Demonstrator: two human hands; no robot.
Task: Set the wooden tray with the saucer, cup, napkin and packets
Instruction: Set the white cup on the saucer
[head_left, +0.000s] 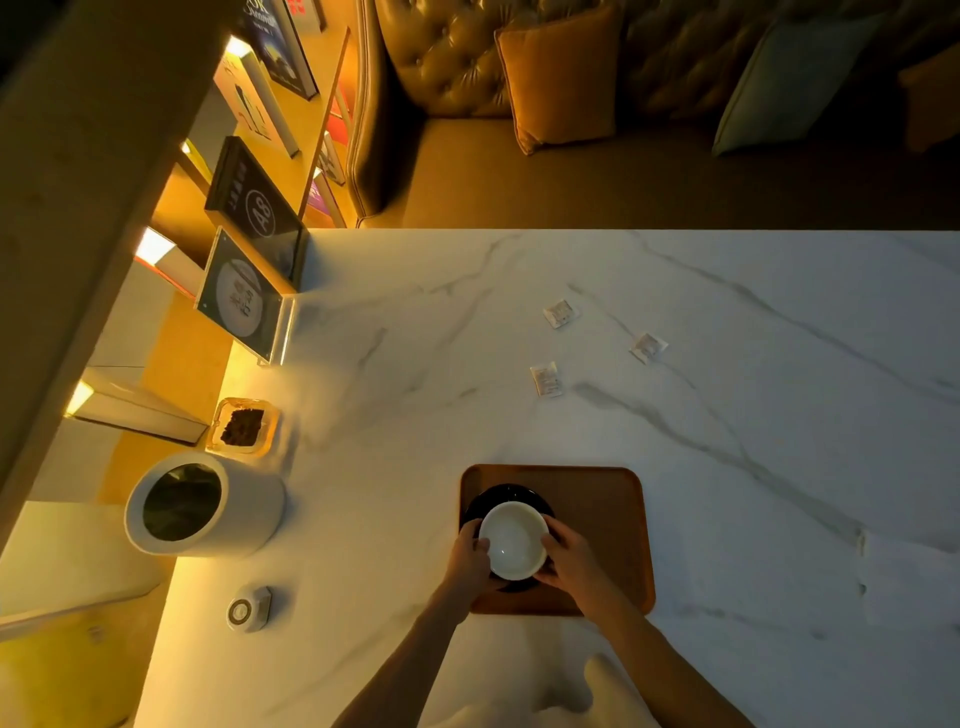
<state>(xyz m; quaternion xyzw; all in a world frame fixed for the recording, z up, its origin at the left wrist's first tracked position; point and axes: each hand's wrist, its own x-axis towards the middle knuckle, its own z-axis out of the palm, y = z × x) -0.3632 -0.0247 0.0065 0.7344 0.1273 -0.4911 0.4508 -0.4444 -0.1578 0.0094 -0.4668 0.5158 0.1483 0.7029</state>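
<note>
A wooden tray lies on the marble table near its front edge. On its left half rests a dark saucer, with a white cup over it. My left hand grips the cup's left side and my right hand grips its right side. Three small white packets lie farther back on the table: one packet, a second packet and a third packet. No napkin shows.
Along the table's left edge stand a white cylindrical container, a small glass dish with dark contents, a round white device and an acrylic sign stand. A leather sofa with cushions sits beyond the far edge.
</note>
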